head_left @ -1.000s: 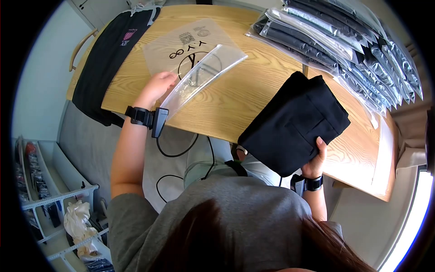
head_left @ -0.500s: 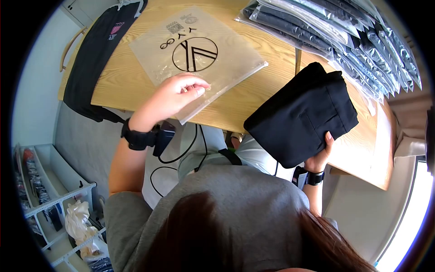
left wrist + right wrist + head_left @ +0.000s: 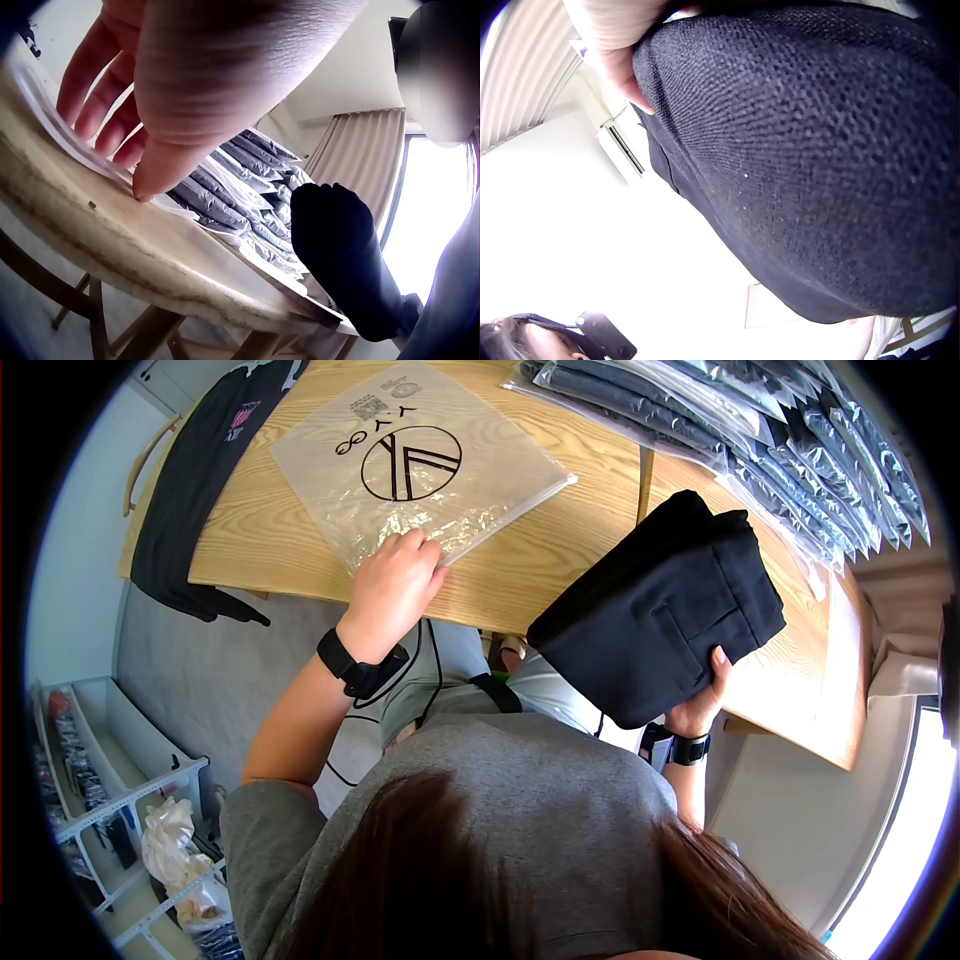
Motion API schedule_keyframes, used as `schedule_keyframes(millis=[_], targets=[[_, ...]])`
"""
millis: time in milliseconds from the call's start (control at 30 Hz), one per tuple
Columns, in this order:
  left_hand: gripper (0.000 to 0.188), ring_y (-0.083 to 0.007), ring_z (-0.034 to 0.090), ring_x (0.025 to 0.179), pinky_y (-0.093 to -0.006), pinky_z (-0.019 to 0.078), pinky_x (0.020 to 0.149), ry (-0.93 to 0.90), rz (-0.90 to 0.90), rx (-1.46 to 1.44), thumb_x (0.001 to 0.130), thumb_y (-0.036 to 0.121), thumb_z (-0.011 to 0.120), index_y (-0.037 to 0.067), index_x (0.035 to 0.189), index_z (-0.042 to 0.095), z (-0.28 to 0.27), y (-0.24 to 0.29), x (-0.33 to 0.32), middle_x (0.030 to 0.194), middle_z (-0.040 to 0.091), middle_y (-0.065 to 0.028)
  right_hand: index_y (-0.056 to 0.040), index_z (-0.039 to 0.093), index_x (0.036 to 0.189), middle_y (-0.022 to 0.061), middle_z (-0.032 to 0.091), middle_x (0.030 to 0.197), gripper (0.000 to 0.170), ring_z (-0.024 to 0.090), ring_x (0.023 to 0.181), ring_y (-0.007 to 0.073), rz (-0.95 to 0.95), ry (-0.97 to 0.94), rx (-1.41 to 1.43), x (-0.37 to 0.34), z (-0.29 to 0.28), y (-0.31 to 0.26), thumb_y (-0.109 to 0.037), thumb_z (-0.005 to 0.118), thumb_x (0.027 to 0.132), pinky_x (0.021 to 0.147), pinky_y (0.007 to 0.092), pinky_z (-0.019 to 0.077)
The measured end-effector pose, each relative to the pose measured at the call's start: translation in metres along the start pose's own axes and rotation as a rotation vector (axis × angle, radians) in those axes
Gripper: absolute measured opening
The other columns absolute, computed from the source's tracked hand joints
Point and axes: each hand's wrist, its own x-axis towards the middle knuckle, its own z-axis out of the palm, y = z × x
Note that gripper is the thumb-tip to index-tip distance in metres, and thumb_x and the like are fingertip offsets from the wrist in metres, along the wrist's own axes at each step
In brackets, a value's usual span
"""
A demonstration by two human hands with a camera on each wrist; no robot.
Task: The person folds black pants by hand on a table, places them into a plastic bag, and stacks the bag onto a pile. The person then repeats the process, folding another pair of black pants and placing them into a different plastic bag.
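Note:
My right hand (image 3: 698,700) holds up folded black trousers (image 3: 660,610) over the table's near right side, thumb on top and the other fingers hidden beneath. In the right wrist view the dark woven cloth (image 3: 795,150) fills much of the picture, with the thumb against its edge. A clear zip bag (image 3: 500,475) with a black circle logo lies flat on the table. At its near edge my left hand (image 3: 392,585) pinches the plastic, fingers bent over it. In the left wrist view the thumb (image 3: 161,172) overlaps the bag's pale strip, with the fingertips just behind.
A tall stack of bagged garments (image 3: 690,420) stands at the table's far right. Another dark garment (image 3: 200,490) drapes over the left end of the wooden table (image 3: 260,550). Shelving with bagged items (image 3: 90,760) stands at lower left. Black cables (image 3: 430,670) hang by the lap.
My left hand moved from over the bag to its near edge and took hold there. Earlier the bag was partly folded over; it now lies spread flat. The trousers stay in the right hand.

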Motion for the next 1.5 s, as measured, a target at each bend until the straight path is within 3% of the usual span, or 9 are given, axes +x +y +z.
schedule_keyframes(millis=[333,400,600,667,700,900,1167,1333,1500], targets=[[0.021,-0.0324,0.059,0.081,-0.0397,0.0478,0.07,0.077,0.088,-0.295,0.076,-0.005,0.057,0.002,0.095,0.062,-0.006,-0.014,0.0,0.086,0.061,-0.0126,0.001,0.037,0.133,0.0176,0.052,0.127,0.064,0.053,0.113,0.0318,0.062,-0.091,0.061,0.005,0.016,0.01,-0.023,0.064,0.08,0.099,0.0433,0.0437],[0.025,-0.0325,0.06,0.082,-0.0395,0.0481,0.072,0.054,0.133,-0.303,0.074,-0.008,0.056,0.001,0.097,0.061,-0.007,-0.021,-0.004,0.088,0.062,-0.0135,0.0017,0.037,0.133,0.0178,0.052,0.127,0.064,0.053,0.113,0.0315,0.176,-0.152,0.056,0.007,0.029,0.013,-0.022,0.063,0.08,0.099,0.0429,0.0434],[0.053,-0.0345,0.055,0.104,-0.0379,0.0452,0.09,0.193,0.122,-0.293,0.068,-0.014,0.051,0.001,0.118,0.057,-0.001,-0.023,-0.016,0.114,0.057,-0.0174,0.0025,0.041,0.131,0.0162,0.054,0.124,0.057,0.054,0.113,0.0274,0.409,-0.383,0.018,0.008,0.082,0.039,-0.012,0.063,0.081,0.098,0.0397,0.0445],[0.06,-0.0363,0.049,0.111,-0.0386,0.0409,0.097,0.179,0.093,-0.301,0.068,-0.016,0.047,-0.002,0.126,0.05,-0.004,-0.019,-0.015,0.125,0.05,-0.0181,0.0042,0.038,0.132,0.0195,0.053,0.126,0.058,0.055,0.113,0.0318,0.459,-0.432,-0.06,0.015,0.091,0.049,-0.015,0.061,0.082,0.099,0.0431,0.0447],[0.065,-0.0367,0.044,0.119,-0.0391,0.0375,0.101,0.129,0.091,-0.309,0.068,-0.018,0.044,-0.002,0.131,0.044,-0.003,-0.021,-0.013,0.131,0.046,-0.0189,0.002,0.042,0.13,0.0146,0.055,0.123,0.053,0.057,0.11,0.0245,0.544,-0.495,0.001,0.016,0.101,0.049,-0.009,0.061,0.082,0.096,0.0373,0.0469],[0.077,-0.0353,0.038,0.129,-0.0374,0.0358,0.104,0.273,-0.02,-0.528,0.067,-0.019,0.046,0.003,0.14,0.035,-0.007,-0.019,-0.008,0.139,0.04,-0.0177,0.0021,0.042,0.131,0.0139,0.057,0.121,0.051,0.059,0.107,0.0234,0.65,-0.54,-0.161,0.034,0.119,0.059,-0.007,0.06,0.084,0.094,0.0354,0.0481],[0.075,-0.0339,0.038,0.129,-0.0378,0.0339,0.106,0.368,0.126,-0.469,0.072,-0.015,0.054,0.002,0.142,0.03,-0.003,-0.019,-0.009,0.141,0.038,-0.0167,0.002,0.038,0.134,0.0151,0.054,0.126,0.056,0.057,0.111,0.0258,0.674,-0.725,-0.306,0.048,0.145,0.054,-0.01,0.063,0.084,0.098,0.0371,0.0455],[0.074,-0.0344,0.037,0.13,-0.04,0.0331,0.107,0.394,0.184,-0.51,0.073,-0.014,0.053,0.0,0.142,0.03,-0.002,-0.019,-0.007,0.141,0.038,-0.0169,0.0023,0.047,0.129,0.0153,0.057,0.125,0.049,0.058,0.111,0.0247,1.114,-0.689,-0.331,0.08,0.147,0.052,-0.016,0.062,0.087,0.1,0.0373,0.044],[0.07,-0.0364,0.037,0.13,-0.0409,0.034,0.106,0.319,0.123,-0.438,0.069,-0.019,0.043,0.002,0.136,0.037,-0.015,-0.022,-0.01,0.139,0.04,-0.0187,0.0015,0.052,0.125,0.0146,0.06,0.121,0.045,0.06,0.109,0.0236,1.111,-0.694,-0.408,0.088,0.157,0.052,-0.018,0.063,0.086,0.1,0.0359,0.0444]])
